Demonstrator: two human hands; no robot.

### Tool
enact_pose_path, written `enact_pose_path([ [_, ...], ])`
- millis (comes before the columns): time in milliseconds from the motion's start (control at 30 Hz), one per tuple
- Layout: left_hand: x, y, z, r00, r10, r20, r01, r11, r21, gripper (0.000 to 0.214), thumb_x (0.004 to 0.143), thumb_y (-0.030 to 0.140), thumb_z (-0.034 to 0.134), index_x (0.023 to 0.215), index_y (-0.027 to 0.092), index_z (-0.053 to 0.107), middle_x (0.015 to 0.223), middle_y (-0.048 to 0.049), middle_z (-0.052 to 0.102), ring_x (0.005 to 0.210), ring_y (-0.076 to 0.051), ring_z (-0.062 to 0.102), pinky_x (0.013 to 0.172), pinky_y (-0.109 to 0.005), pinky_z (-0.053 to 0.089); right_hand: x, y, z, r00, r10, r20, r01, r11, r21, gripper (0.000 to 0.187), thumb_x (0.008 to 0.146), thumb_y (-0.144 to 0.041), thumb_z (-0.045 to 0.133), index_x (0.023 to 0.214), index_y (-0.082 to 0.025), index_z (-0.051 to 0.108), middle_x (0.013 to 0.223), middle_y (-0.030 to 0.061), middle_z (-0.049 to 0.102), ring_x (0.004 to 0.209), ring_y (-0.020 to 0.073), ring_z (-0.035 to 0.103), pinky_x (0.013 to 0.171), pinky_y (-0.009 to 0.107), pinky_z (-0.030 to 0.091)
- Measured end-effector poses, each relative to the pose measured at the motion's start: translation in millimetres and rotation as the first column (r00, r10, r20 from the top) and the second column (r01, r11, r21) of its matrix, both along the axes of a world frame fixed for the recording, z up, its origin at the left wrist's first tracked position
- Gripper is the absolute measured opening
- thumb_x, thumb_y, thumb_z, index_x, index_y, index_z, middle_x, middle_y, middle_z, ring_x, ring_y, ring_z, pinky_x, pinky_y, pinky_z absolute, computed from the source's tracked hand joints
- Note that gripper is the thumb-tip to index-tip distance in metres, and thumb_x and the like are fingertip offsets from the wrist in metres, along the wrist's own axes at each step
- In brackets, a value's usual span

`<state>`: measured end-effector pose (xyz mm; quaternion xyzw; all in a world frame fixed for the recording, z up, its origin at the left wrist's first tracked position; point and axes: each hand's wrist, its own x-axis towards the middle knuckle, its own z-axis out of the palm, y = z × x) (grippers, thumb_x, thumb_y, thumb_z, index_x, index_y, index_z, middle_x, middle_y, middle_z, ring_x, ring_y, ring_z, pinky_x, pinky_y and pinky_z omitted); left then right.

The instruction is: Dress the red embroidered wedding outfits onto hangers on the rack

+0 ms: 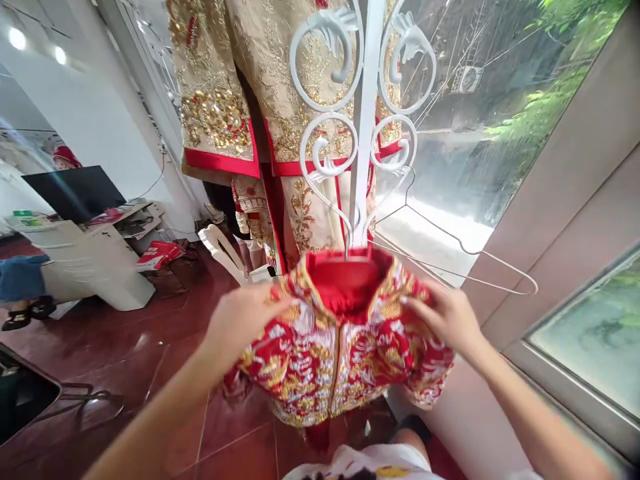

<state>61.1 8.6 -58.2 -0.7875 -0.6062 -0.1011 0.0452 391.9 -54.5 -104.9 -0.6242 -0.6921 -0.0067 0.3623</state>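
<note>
Red jacket with gold and silver embroidery [330, 360] hanging by collar low on white scrolled metal stand [367, 133], front closed. Left hand [240, 320] gripping one shoulder, right hand [447, 317] pinching other. Hanging looking done, squaring up remaining. Thin bare wire hanger [470, 257] dangling beside, unused.

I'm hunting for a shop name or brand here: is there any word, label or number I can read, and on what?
No text can be read.
On the red packet by the white desk: white marks, too blurred.
On the green-and-white box: too small.
On the white shirt at the bottom edge: print cut off.
On the red embroidered jacket: patterns only, no letters.
</note>
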Motion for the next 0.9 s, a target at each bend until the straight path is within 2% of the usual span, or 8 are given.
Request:
enact_pose_path([
  [100,4,-5,-67.6,0.999,-0.019,-0.036,0.011,0.978,-0.209,0.043,0.09,0.052,0.042,0.095,0.017,0.066,0.093,-0.011,0.07,0.089,-0.028,0.066,0.074,-0.032,0.046,-4,-15,-68.7,0.999,-0.038,-0.017,0.035,0.984,-0.176,0.042,0.086,-0.058,0.046,0.084,-0.02,0.063,0.073,0.0027,0.067,0.065,0.0175,0.06,0.061,0.026,0.038],
  [133,7,-3,-83.7,0.999,-0.024,-0.041,0.013,0.968,-0.249,0.043,0.09,0.051,0.041,0.096,0.016,0.066,0.094,-0.0117,0.07,0.091,-0.028,0.066,0.074,-0.032,0.046,-5,-15,-83.8,0.998,-0.056,-0.019,0.05,0.974,-0.222,0.041,0.087,-0.058,0.046,0.086,-0.021,0.064,0.077,0.0031,0.068,0.069,0.0187,0.062,0.062,0.026,0.039],
  [200,12,4,-105.0,0.999,-0.026,-0.038,0.014,0.954,-0.3,0.043,0.091,0.051,0.04,0.096,0.017,0.066,0.094,-0.0121,0.07,0.091,-0.028,0.066,0.073,-0.03,0.046,-5,-13,-102.0,0.996,-0.089,-0.017,0.081,0.953,-0.293,0.04,0.088,-0.057,0.044,0.087,-0.022,0.064,0.082,0.0034,0.07,0.073,0.0203,0.063,0.064,0.027,0.04],
  [400,29,24,-131.2,0.999,-0.039,-0.008,0.034,0.948,-0.316,0.045,0.091,0.053,0.038,0.092,0.017,0.065,0.09,-0.0116,0.07,0.087,-0.027,0.066,0.069,-0.03,0.045,6,-4,-119.3,0.981,-0.195,0.004,0.182,0.906,-0.382,0.041,0.086,-0.06,0.044,0.094,-0.026,0.065,0.089,0.0031,0.07,0.079,0.0229,0.064,0.063,0.028,0.041],
  [533,40,36,-154.1,0.998,-0.063,0.025,0.068,0.931,-0.359,0.048,0.089,0.056,0.039,0.087,0.016,0.065,0.088,-0.0125,0.069,0.086,-0.027,0.066,0.069,-0.029,0.044,13,0,-133.6,0.974,-0.225,0.009,0.205,0.872,-0.445,0.043,0.086,-0.062,0.042,0.093,-0.027,0.065,0.088,0.0038,0.07,0.082,0.0252,0.065,0.061,0.029,0.041],
  [733,25,56,-188.1,0.996,-0.022,0.087,0.053,0.927,-0.372,0.05,0.09,0.057,0.035,0.084,0.016,0.065,0.086,-0.0127,0.068,0.084,-0.026,0.065,0.068,-0.028,0.042,1,23,-138.7,0.98,-0.18,0.084,0.198,0.866,-0.459,0.036,0.088,-0.054,0.042,0.092,-0.026,0.065,0.091,0.0049,0.07,0.085,0.0254,0.064,0.064,0.029,0.041],
  [800,17,60,-203.3,0.995,-0.01,0.101,0.048,0.925,-0.376,0.05,0.091,0.054,0.034,0.082,0.016,0.064,0.084,-0.0126,0.068,0.083,-0.025,0.066,0.067,-0.027,0.041,-6,30,-148.3,0.984,-0.144,0.106,0.177,0.858,-0.482,0.036,0.088,-0.052,0.043,0.091,-0.024,0.064,0.092,0.0058,0.069,0.086,0.0245,0.064,0.065,0.028,0.04],
  [900,16,64,-229.1,0.994,-0.01,0.112,0.051,0.926,-0.373,0.044,0.091,0.051,0.038,0.087,0.016,0.064,0.085,-0.0117,0.068,0.082,-0.024,0.066,0.066,-0.027,0.04,-8,39,-176.2,0.99,-0.11,0.092,0.142,0.842,-0.52,0.035,0.089,-0.05,0.043,0.09,-0.021,0.063,0.094,0.0066,0.068,0.088,0.024,0.063,0.068,0.028,0.041],
])
